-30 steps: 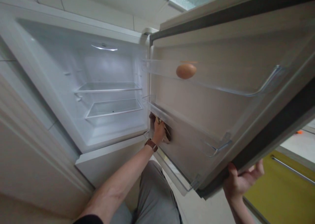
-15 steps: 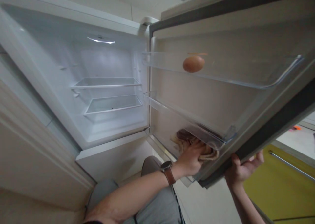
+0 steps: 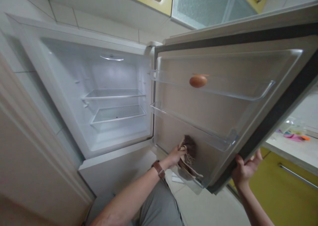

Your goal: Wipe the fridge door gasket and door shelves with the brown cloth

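Note:
A white fridge stands open, its door [image 3: 273, 97] swung out to the right. My left hand [image 3: 177, 155], with a brown watch on the wrist, is closed on a brown and beige cloth [image 3: 188, 151] pressed against the door's inner wall, just below the lower clear door shelf [image 3: 196, 128]. My right hand [image 3: 244, 168] grips the door's outer bottom edge, fingers curled round it. A single brown egg [image 3: 198, 81] lies in the upper door shelf [image 3: 248, 92].
Inside the fridge are two glass shelves [image 3: 114, 93] and bare white walls. Yellow cabinets [image 3: 285, 186] stand at the lower right, below a counter [image 3: 295, 148] with small coloured items. My grey trouser leg [image 3: 161, 206] is beneath the door. Frosted glass cabinet doors hang above.
My left hand has slid the cloth back leftwards along the door's lower inner wall, after sweeping it right half a second ago. The view has tilted up. My right hand keeps its grip.

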A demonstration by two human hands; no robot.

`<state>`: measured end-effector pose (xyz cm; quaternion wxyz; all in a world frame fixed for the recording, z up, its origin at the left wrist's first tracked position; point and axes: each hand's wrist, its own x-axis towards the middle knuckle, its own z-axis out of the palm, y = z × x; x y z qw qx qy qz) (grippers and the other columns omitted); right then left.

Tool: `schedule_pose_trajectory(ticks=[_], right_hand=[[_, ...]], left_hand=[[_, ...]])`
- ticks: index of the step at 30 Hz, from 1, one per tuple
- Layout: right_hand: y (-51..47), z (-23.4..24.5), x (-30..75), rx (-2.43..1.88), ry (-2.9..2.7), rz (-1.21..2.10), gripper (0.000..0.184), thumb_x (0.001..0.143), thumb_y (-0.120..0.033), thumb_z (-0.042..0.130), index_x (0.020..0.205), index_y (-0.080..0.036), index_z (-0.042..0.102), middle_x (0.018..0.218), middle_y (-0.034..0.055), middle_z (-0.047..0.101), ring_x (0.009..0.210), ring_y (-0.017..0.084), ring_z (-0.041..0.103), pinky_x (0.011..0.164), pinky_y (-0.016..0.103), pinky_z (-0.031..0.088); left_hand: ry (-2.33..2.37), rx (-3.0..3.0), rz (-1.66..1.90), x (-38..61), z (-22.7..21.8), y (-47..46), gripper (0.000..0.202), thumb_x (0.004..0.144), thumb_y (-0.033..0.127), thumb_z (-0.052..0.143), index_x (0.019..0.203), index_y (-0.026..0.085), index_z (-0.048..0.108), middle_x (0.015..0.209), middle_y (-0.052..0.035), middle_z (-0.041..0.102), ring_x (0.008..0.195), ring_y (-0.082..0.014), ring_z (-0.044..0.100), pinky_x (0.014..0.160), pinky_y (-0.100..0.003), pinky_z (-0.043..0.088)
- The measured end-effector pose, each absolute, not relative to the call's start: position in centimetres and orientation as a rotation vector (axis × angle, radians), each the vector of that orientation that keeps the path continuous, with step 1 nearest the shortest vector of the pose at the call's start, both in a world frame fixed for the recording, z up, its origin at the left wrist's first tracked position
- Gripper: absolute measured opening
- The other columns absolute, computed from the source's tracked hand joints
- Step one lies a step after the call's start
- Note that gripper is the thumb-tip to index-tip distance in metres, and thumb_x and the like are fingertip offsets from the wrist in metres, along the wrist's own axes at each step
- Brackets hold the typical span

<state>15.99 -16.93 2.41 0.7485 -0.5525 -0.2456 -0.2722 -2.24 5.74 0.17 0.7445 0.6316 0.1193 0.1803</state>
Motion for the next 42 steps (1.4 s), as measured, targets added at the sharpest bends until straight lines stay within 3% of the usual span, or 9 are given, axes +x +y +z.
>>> schedule_pose_trajectory(ticks=[6,11,15,18,21,25,36,39,42], right_hand=[[-16.9,2.1,16.1,-1.191,-0.529,-0.588,0.101,0.058,-0.055,0.080,0.145,-0.021,0.044,0.110,0.0039,0.061,0.100,0.027,0.061,0.103,0.052,0.044],[-16.8,2.1,15.9,-1.181,-0.534,-0.604,0.105,0.059,-0.056,0.082,0.149,-0.019,0.043,0.115,0.0068,0.063,0.100,0.028,0.063,0.102,0.052,0.045],[-16.9,2.1,15.7,-1.173,-0.560,-0.626,0.103,0.061,-0.055,0.081,0.150,-0.020,0.045,0.124,0.0088,0.061,0.104,0.028,0.061,0.105,0.052,0.044],[-17.0,2.0,15.9,-1.184,-0.567,-0.630,0.101,0.062,-0.054,0.081,0.150,-0.022,0.045,0.128,0.0080,0.060,0.110,0.028,0.060,0.110,0.055,0.041],[-17.0,1.7,16.1,-1.188,-0.556,-0.614,0.102,0.062,-0.051,0.081,0.152,-0.022,0.043,0.126,0.0075,0.060,0.111,0.029,0.061,0.111,0.055,0.040],[-17.1,1.3,16.3,-1.201,-0.529,-0.614,0.104,0.063,-0.052,0.082,0.153,-0.021,0.042,0.123,0.0080,0.061,0.106,0.028,0.062,0.110,0.056,0.040],[-17.3,1.1,16.0,-1.226,-0.538,-0.607,0.105,0.065,-0.055,0.081,0.155,-0.021,0.039,0.119,0.0070,0.061,0.100,0.026,0.060,0.107,0.056,0.042],[-17.3,1.0,15.9,-1.232,-0.541,-0.609,0.105,0.065,-0.053,0.081,0.155,-0.021,0.039,0.120,0.0067,0.060,0.106,0.027,0.060,0.109,0.057,0.040],[-17.3,0.9,15.7,-1.222,-0.543,-0.604,0.105,0.063,-0.052,0.081,0.155,-0.023,0.038,0.120,0.0057,0.059,0.106,0.026,0.060,0.110,0.056,0.040]], left_hand=[[0.583,0.796,0.704,-8.6,5.2,16.4,0.021,0.081,0.031,0.075,0.094,0.016,0.067,0.077,-0.0067,0.075,0.080,-0.0240,0.075,0.080,-0.038,0.062],[0.407,0.767,1.213,-11.3,10.1,21.5,0.029,0.076,0.026,0.082,0.099,0.017,0.067,0.088,-0.0037,0.077,0.084,-0.0206,0.076,0.090,-0.038,0.060],[0.233,0.911,1.317,-9.8,13.2,22.8,0.037,0.069,0.026,0.088,0.100,0.017,0.069,0.098,-0.0048,0.077,0.091,-0.0206,0.075,0.093,-0.036,0.058],[0.228,0.915,1.287,-8.4,14.4,23.6,0.034,0.065,0.025,0.089,0.092,0.016,0.070,0.088,-0.0045,0.077,0.096,-0.0245,0.075,0.094,-0.036,0.058],[0.314,0.840,1.113,-7.9,14.0,24.1,0.027,0.068,0.026,0.087,0.087,0.016,0.070,0.078,-0.0056,0.076,0.095,-0.0287,0.076,0.092,-0.040,0.059],[0.399,0.816,0.994,-8.4,11.5,24.0,0.026,0.068,0.025,0.085,0.088,0.018,0.070,0.081,-0.0070,0.078,0.097,-0.0306,0.076,0.091,-0.043,0.060],[0.354,0.862,1.416,-8.2,11.7,22.3,0.033,0.068,0.032,0.085,0.094,0.017,0.071,0.089,-0.0036,0.076,0.087,-0.0227,0.074,0.087,-0.034,0.056],[0.387,1.018,1.567,-7.5,11.5,19.8,0.024,0.076,0.031,0.080,0.096,0.019,0.073,0.098,-0.0035,0.076,0.101,-0.0227,0.070,0.098,-0.033,0.052],[0.370,1.219,1.621,-7.0,10.5,15.7,0.034,0.083,0.027,0.077,0.117,0.022,0.073,0.120,-0.0060,0.075,0.124,-0.0263,0.062,0.115,-0.038,0.041]])
